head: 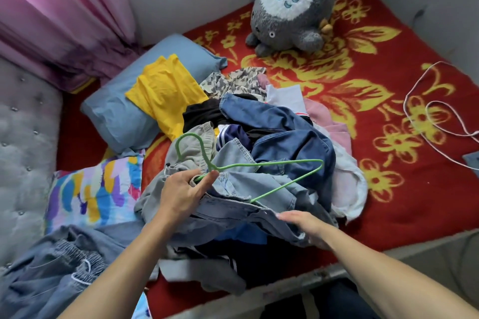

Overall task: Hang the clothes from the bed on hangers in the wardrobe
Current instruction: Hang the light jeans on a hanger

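A heap of clothes point(272, 142) lies on the bed's red and yellow blanket point(388, 189). My left hand point(181, 194) pinches a green wire hanger point(285, 163) near its neck and holds it over the heap. One end of the hanger's lower bar goes into a light blue denim garment point(233, 217) on the near side of the heap. My right hand point(303, 225) grips that garment's edge, its fingers partly hidden in the cloth. A yellow shirt point(160, 93) lies on a blue pillow point(116, 116).
A grey plush toy point(293, 5) sits at the back of the bed. A colourful pillow point(98, 189) and more denim clothes point(51, 274) lie at the left. A white cord point(427, 122) loops at the right. Pink curtains point(64, 8) hang behind a grey padded headboard point(23, 137).
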A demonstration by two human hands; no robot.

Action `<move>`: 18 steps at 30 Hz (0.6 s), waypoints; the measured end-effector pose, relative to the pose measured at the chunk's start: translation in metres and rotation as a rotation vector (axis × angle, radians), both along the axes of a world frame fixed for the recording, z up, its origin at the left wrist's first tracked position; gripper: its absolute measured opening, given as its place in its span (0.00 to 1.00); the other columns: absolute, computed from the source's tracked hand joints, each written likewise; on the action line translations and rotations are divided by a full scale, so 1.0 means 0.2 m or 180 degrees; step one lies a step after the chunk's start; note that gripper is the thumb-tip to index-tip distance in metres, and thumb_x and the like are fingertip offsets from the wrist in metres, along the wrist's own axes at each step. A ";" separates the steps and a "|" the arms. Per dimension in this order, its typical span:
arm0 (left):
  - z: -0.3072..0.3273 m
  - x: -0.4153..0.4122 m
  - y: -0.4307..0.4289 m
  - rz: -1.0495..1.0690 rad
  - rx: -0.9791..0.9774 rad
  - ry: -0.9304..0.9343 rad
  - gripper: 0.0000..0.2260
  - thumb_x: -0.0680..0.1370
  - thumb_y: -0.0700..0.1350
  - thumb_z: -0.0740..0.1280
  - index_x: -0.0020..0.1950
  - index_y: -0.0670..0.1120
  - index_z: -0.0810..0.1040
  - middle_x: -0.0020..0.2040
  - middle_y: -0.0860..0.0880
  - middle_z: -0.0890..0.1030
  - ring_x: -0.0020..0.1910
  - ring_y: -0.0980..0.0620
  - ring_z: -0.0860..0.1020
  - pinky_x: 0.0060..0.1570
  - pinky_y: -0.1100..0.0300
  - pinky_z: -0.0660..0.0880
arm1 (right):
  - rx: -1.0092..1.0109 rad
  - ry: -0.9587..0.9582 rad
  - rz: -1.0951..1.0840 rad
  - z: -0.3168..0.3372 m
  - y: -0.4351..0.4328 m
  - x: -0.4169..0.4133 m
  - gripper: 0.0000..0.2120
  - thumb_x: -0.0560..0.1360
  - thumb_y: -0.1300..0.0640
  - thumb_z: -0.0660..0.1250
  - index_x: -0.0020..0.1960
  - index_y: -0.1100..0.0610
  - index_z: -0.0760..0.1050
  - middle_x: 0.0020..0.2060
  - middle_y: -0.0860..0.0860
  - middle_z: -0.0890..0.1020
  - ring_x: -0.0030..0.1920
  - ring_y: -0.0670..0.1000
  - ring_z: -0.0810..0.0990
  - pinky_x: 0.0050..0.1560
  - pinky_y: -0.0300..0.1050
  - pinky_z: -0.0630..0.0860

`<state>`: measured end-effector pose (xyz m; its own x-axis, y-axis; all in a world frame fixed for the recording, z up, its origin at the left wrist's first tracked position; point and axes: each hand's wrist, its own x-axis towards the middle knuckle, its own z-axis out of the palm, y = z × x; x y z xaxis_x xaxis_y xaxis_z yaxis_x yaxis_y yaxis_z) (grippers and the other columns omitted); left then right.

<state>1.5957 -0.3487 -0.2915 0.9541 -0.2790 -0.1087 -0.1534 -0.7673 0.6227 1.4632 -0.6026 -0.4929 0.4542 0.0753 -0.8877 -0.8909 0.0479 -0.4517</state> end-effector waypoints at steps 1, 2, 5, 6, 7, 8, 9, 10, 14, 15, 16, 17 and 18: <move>0.00 0.00 0.01 -0.0031 -0.0059 0.0015 0.29 0.72 0.67 0.64 0.27 0.43 0.67 0.25 0.48 0.69 0.27 0.51 0.68 0.32 0.48 0.68 | -0.0149 -0.0111 0.0106 -0.02 0.05 -0.02 0.17 0.60 0.49 0.81 0.46 0.52 0.84 0.44 0.48 0.85 0.50 0.50 0.81 0.42 0.43 0.73; 0.01 0.01 0.02 -0.0076 -0.0101 0.0025 0.30 0.72 0.67 0.64 0.28 0.42 0.66 0.25 0.47 0.70 0.27 0.49 0.68 0.32 0.48 0.68 | -0.0420 -0.0182 0.0159 -0.06 0.08 -0.02 0.11 0.59 0.58 0.80 0.40 0.53 0.84 0.37 0.49 0.84 0.43 0.51 0.80 0.39 0.41 0.73; 0.05 0.03 0.06 -0.0234 -0.0161 -0.0085 0.29 0.73 0.67 0.63 0.26 0.44 0.64 0.23 0.52 0.65 0.25 0.57 0.62 0.28 0.57 0.62 | -0.1422 -0.0288 0.0370 -0.09 0.01 0.02 0.10 0.62 0.65 0.70 0.30 0.51 0.80 0.30 0.49 0.81 0.36 0.50 0.77 0.35 0.38 0.71; 0.07 0.04 0.08 -0.0289 -0.0132 -0.0149 0.29 0.72 0.67 0.63 0.26 0.45 0.63 0.22 0.54 0.64 0.24 0.57 0.62 0.28 0.60 0.60 | -0.1596 -0.0359 0.0299 -0.06 -0.05 0.05 0.11 0.65 0.66 0.69 0.32 0.50 0.81 0.32 0.49 0.82 0.37 0.50 0.78 0.37 0.40 0.73; 0.07 0.05 0.10 -0.0339 -0.0064 -0.0188 0.28 0.72 0.68 0.62 0.25 0.46 0.65 0.22 0.54 0.65 0.24 0.57 0.62 0.27 0.61 0.60 | -0.1624 -0.0397 0.0137 0.00 -0.12 0.10 0.12 0.67 0.67 0.68 0.35 0.51 0.83 0.33 0.51 0.82 0.37 0.51 0.78 0.38 0.42 0.75; 0.06 0.05 0.12 -0.0393 0.0017 -0.0172 0.29 0.72 0.68 0.61 0.24 0.46 0.68 0.22 0.54 0.67 0.24 0.56 0.65 0.28 0.62 0.62 | -0.1593 -0.0472 -0.0081 0.06 -0.20 0.16 0.12 0.69 0.68 0.66 0.39 0.53 0.84 0.32 0.52 0.82 0.34 0.51 0.78 0.35 0.42 0.75; 0.05 0.05 0.13 -0.0453 0.0098 -0.0105 0.30 0.72 0.70 0.60 0.25 0.45 0.72 0.22 0.53 0.71 0.24 0.55 0.68 0.29 0.60 0.67 | -0.1567 -0.0550 -0.0335 0.12 -0.27 0.22 0.12 0.70 0.69 0.65 0.42 0.57 0.84 0.30 0.53 0.81 0.29 0.51 0.75 0.28 0.39 0.73; 0.04 0.05 0.14 -0.0511 0.0176 -0.0034 0.31 0.72 0.71 0.59 0.26 0.45 0.75 0.24 0.52 0.75 0.25 0.54 0.72 0.31 0.57 0.70 | -0.1532 -0.0612 -0.0558 0.20 -0.33 0.29 0.12 0.71 0.70 0.63 0.43 0.59 0.84 0.28 0.53 0.79 0.26 0.51 0.72 0.23 0.36 0.69; 0.07 0.03 0.07 -0.0756 0.0606 -0.0206 0.27 0.72 0.72 0.56 0.23 0.54 0.73 0.22 0.54 0.73 0.26 0.59 0.74 0.27 0.64 0.66 | -0.1804 -0.1137 -0.0739 0.53 -0.49 0.51 0.12 0.70 0.67 0.64 0.39 0.57 0.84 0.26 0.52 0.77 0.24 0.50 0.71 0.23 0.36 0.65; 0.10 0.02 0.04 -0.0798 0.0747 -0.0252 0.25 0.72 0.70 0.57 0.22 0.56 0.73 0.21 0.54 0.71 0.25 0.58 0.73 0.26 0.67 0.63 | -0.1909 -0.1320 -0.0635 0.62 -0.49 0.54 0.12 0.70 0.67 0.63 0.38 0.55 0.83 0.26 0.51 0.77 0.25 0.49 0.71 0.23 0.36 0.65; 0.13 0.02 0.02 -0.0823 0.0884 -0.0283 0.24 0.72 0.68 0.58 0.22 0.56 0.72 0.20 0.53 0.69 0.25 0.57 0.71 0.27 0.66 0.62 | -0.2011 -0.1506 -0.0499 0.71 -0.48 0.56 0.12 0.70 0.67 0.63 0.38 0.54 0.83 0.26 0.50 0.77 0.25 0.48 0.71 0.23 0.36 0.65; 0.16 0.02 0.00 -0.0841 0.0970 -0.0281 0.23 0.73 0.66 0.59 0.22 0.57 0.73 0.21 0.52 0.68 0.25 0.56 0.70 0.28 0.63 0.62 | -0.2088 -0.1676 -0.0413 0.78 -0.46 0.58 0.12 0.70 0.67 0.63 0.39 0.53 0.83 0.27 0.48 0.77 0.26 0.47 0.70 0.25 0.37 0.65; 0.19 0.02 -0.02 -0.0850 0.0935 -0.0230 0.21 0.74 0.65 0.60 0.23 0.60 0.74 0.22 0.52 0.68 0.25 0.56 0.69 0.28 0.62 0.62 | -0.2135 -0.1857 -0.0368 0.86 -0.43 0.59 0.13 0.70 0.66 0.63 0.40 0.53 0.83 0.28 0.47 0.78 0.28 0.46 0.71 0.27 0.37 0.66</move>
<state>1.6007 -0.3523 -0.2540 0.8604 -0.4851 -0.1562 -0.4067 -0.8383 0.3631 1.5814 -0.6893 -0.3213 0.8195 -0.4505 -0.3541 -0.5167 -0.3139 -0.7965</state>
